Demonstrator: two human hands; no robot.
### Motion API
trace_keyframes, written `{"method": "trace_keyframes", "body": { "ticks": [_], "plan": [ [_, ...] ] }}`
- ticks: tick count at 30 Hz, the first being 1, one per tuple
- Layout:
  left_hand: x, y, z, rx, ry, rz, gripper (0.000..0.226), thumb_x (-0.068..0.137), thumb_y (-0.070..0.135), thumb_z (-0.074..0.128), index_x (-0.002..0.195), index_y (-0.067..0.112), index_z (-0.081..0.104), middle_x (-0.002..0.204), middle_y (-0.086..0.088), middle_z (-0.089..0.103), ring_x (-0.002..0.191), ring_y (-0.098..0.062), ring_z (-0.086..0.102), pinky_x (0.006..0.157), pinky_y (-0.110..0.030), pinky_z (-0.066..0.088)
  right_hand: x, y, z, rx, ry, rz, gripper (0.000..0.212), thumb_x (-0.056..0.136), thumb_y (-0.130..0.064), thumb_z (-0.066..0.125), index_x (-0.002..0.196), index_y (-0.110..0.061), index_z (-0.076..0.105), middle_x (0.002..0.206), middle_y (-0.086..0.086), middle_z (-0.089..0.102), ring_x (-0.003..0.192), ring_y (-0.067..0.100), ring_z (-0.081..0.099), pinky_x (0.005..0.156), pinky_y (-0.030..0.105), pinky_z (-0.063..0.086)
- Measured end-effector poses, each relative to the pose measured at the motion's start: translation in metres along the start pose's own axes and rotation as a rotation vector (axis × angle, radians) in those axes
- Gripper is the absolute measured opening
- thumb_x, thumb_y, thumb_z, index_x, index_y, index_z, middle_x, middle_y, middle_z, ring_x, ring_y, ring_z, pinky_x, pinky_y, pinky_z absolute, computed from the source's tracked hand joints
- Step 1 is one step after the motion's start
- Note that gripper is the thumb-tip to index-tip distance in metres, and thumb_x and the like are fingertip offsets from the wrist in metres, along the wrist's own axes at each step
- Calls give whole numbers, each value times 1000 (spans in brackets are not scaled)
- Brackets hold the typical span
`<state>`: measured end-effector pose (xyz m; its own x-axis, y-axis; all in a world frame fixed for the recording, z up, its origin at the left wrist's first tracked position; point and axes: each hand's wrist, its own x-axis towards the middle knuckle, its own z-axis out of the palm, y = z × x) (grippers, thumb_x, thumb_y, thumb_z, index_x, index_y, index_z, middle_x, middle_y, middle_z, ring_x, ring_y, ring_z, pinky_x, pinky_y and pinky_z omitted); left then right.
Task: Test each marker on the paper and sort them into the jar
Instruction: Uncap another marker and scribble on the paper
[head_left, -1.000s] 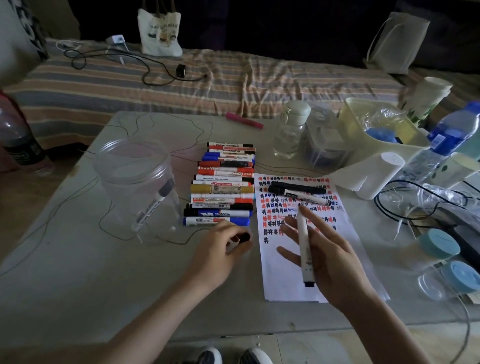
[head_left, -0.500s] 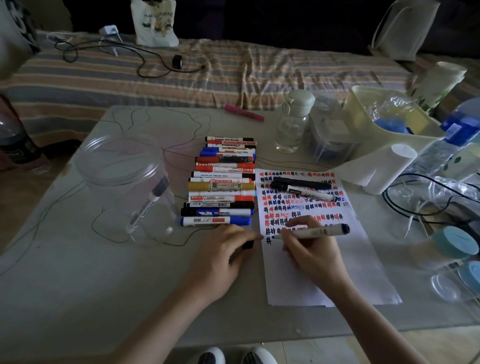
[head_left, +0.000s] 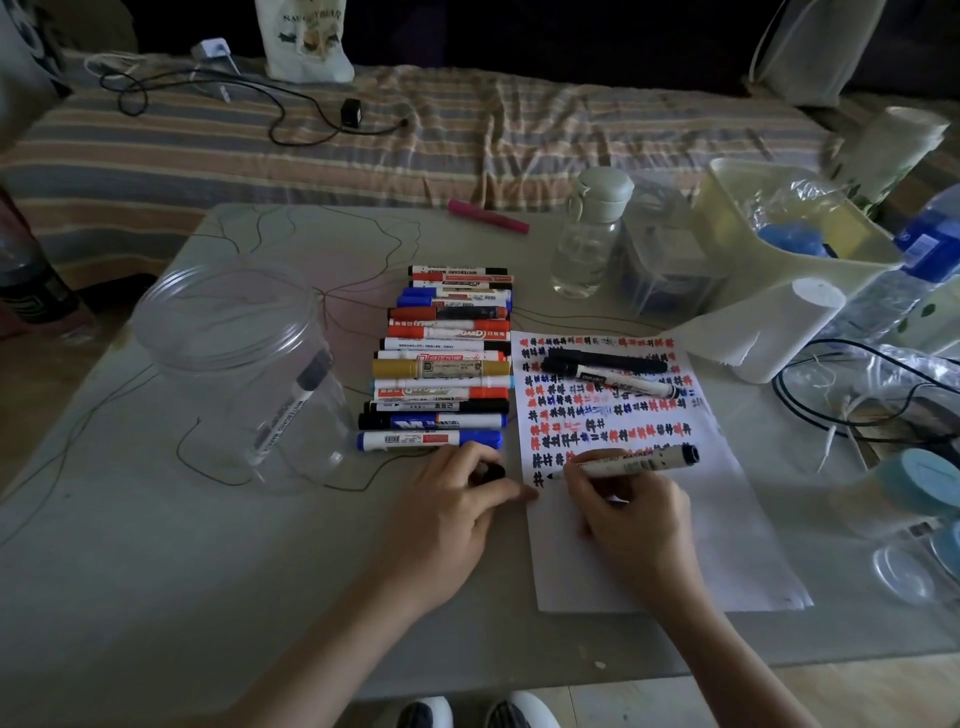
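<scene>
Marker (head_left: 631, 461) pinched in right hand (head_left: 631, 512), tip left of grip on paper (head_left: 727, 519); left hand (head_left: 447, 512) holds black cap (head_left: 491, 472) beside.

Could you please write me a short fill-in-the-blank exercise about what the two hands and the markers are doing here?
1. The right hand holds the uncapped marker with its tip on the ____.
2. The left hand grips the marker's black ____.
3. The clear jar contains ____ marker.
4. Two markers lie on the paper's ____ end.

Missing words: paper; cap; one; far
</scene>
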<state>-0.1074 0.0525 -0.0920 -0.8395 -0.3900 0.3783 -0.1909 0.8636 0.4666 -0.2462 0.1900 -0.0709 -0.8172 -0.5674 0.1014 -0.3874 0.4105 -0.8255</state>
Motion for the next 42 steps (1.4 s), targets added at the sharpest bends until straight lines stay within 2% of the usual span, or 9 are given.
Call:
{"method": "trace_keyframes", "body": {
  "ticks": [7, 11, 16, 20, 27, 31, 34, 37, 42],
  "plan": [
    [0, 0, 1, -10, 11, -12, 37, 80, 1, 71, 102, 30, 71, 106, 4, 57, 98, -18, 55, 82, -25, 43, -1, 0, 1, 14, -19, 20, 26, 85, -30, 73, 62, -20, 71, 49, -10, 65, 50, -2, 62, 53, 6, 43],
    [0, -1, 1, -20, 21, -16, 37, 81, 1, 70, 102, 30, 72, 105, 3, 57, 98, -19, 56, 81, -31, 48, -1, -1, 1, -4, 7, 13, 30, 87, -29, 72, 58, -21, 68, 47, -13, 63, 49, -4, 61, 53, 4, 40],
    [1, -1, 2, -23, 24, -10, 38, 80, 0, 70, 102, 31, 72, 105, 4, 57, 97, -19, 56, 79, -34, 50, -3, -2, 0, 16, -27, 1, 27, 85, -27, 73, 60, -18, 69, 48, -15, 63, 47, -1, 61, 50, 7, 43],
    [1, -1, 2, -20, 13, -16, 39, 80, 0, 69, 103, 31, 72, 106, 4, 57, 99, -18, 56, 81, -35, 50, -3, 1, 1, -3, 16, -1, 29, 85, -28, 73, 59, -16, 69, 46, -14, 62, 44, -1, 60, 49, 5, 41],
    [2, -2, 2, -31, 16, -4, 43, 81, -2, 68, 107, 32, 71, 105, 5, 57, 99, -17, 56, 81, -27, 46, -3, 0, 2, 12, -5, -23, 19, 86, -27, 73, 69, -18, 71, 51, -10, 65, 46, -1, 62, 50, 6, 43],
    [2, -4, 0, -194, 38, -54, 40, 89, 6, 63, 120, 30, 63, 105, 11, 59, 101, -9, 57, 86, -28, 49, -4, 0, 0, 35, -11, -14, 18, 85, -28, 72, 70, -17, 71, 54, -8, 67, 45, 5, 63, 49, 17, 51],
    [-1, -6, -1, -364, 56, -159, 25, 88, 12, 68, 107, 28, 64, 100, 17, 64, 97, -4, 61, 85, -30, 52, -3, 0, 1, 7, -3, -2, 24, 87, -32, 70, 66, -20, 72, 48, -6, 65, 44, 2, 61, 54, 14, 49],
    [-1, -8, -3, -423, 99, -208, 18, 83, 12, 73, 98, 21, 68, 95, 14, 68, 91, -4, 64, 82, -26, 53, -3, -2, 1, 34, 5, -2, 19, 88, -28, 70, 71, -20, 72, 50, -11, 65, 42, 3, 61, 51, 13, 48],
    [-1, -11, -6, -500, 161, -229, 19, 78, 8, 77, 94, 15, 70, 95, 7, 69, 91, -12, 67, 82, -33, 56, -4, -5, -1, 59, 6, 3, 16, 85, -20, 71, 69, -20, 69, 54, -5, 67, 42, 8, 61, 45, 22, 51]
  ]
}}
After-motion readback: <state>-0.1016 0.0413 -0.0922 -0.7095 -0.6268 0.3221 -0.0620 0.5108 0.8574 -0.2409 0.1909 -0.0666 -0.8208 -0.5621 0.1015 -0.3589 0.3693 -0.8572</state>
